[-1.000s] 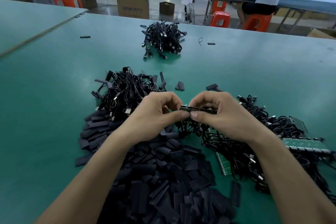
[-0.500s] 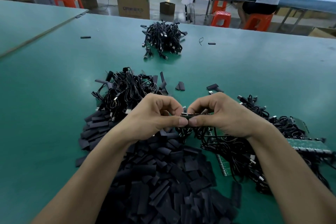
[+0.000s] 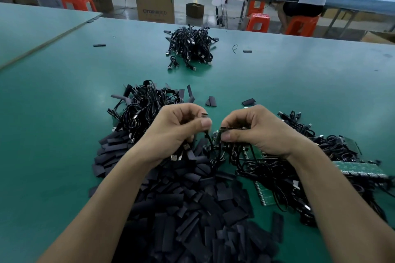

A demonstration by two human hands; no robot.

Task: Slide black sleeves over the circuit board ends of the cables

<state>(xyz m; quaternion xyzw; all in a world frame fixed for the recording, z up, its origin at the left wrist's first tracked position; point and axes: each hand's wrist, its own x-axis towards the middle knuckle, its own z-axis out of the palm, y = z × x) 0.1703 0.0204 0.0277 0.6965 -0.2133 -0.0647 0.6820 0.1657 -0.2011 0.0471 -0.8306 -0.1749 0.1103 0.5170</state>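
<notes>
I see the green worktop [image 3: 64, 113] filling most of my view, and the biggest thing on it is the heap of black sleeves [image 3: 192, 209] spread along its near edge, under and between the forearms. To the right of the heap lies a tangle of cables [image 3: 333, 151] with green board strips among them, reaching toward the worktop's right edge. A smaller cable bundle [image 3: 145, 109] sits just beyond the heap on the left, and another bundle [image 3: 190, 49] lies well apart, near the far edge. Above the heap's far side the left hand [image 3: 177, 132] and the right hand [image 3: 263, 132] are raised close together without touching. The right thumb and forefinger pinch a narrow circuit board [image 3: 233, 127], its cable hanging down into the tangle. The left fingers are curled, thumb pressed to forefinger, nipping a small black piece [image 3: 204, 114]; I cannot tell whether it is a sleeve.
</notes>
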